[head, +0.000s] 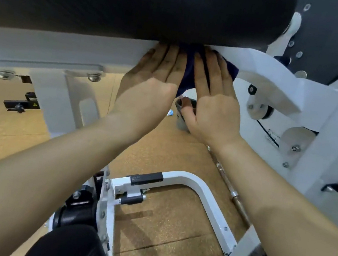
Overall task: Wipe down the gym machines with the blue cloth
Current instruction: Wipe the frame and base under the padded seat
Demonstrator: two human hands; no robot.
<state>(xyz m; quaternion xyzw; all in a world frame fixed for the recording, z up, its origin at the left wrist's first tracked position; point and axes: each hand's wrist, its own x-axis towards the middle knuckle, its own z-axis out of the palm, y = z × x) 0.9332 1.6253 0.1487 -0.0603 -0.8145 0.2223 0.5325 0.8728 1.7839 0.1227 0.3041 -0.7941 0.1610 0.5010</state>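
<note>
A dark blue cloth (186, 73) lies against the white frame bar (65, 49) of a gym machine, just under a large black padded roller (127, 1). My left hand (151, 81) and my right hand (209, 99) press flat on the cloth side by side, fingers straight and pointing up toward the roller. Most of the cloth is hidden beneath the two hands; only a strip between them and a corner at the right show.
The white machine frame (300, 92) with bolts and pulleys rises at the right. A white U-shaped foot bar (199, 182) and black pads lie below over a cork-coloured floor (158, 236). A grey bin (182, 112) stands on the floor behind my hands.
</note>
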